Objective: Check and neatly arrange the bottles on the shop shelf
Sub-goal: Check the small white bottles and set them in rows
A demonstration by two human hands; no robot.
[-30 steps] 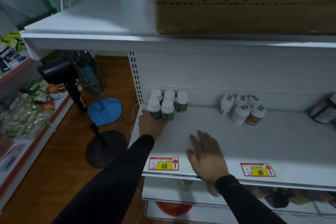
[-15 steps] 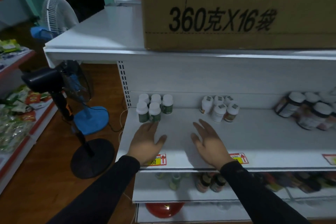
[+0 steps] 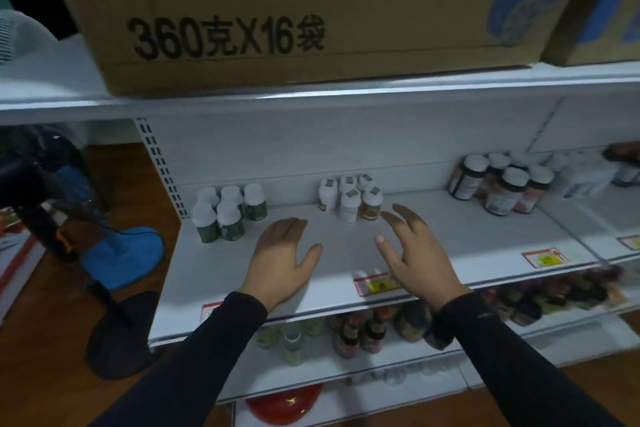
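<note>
On the white shelf stand three clusters of white-capped bottles: green-labelled bottles at the left end, white and brown bottles in the middle, larger brown bottles to the right. My left hand hovers flat over the shelf, right of the green group, fingers straight and holding nothing. My right hand is spread open, its fingertips close to the front of the middle cluster, holding nothing.
A big cardboard box sits on the top shelf overhead. The lower shelf holds more bottles. Price tags hang on the shelf edge. A standing fan with a blue base is on the wooden floor at left.
My left hand has left the green bottles and moved right. My right hand lifted off the shelf front and moved toward the middle cluster. The view shifted right and up.
</note>
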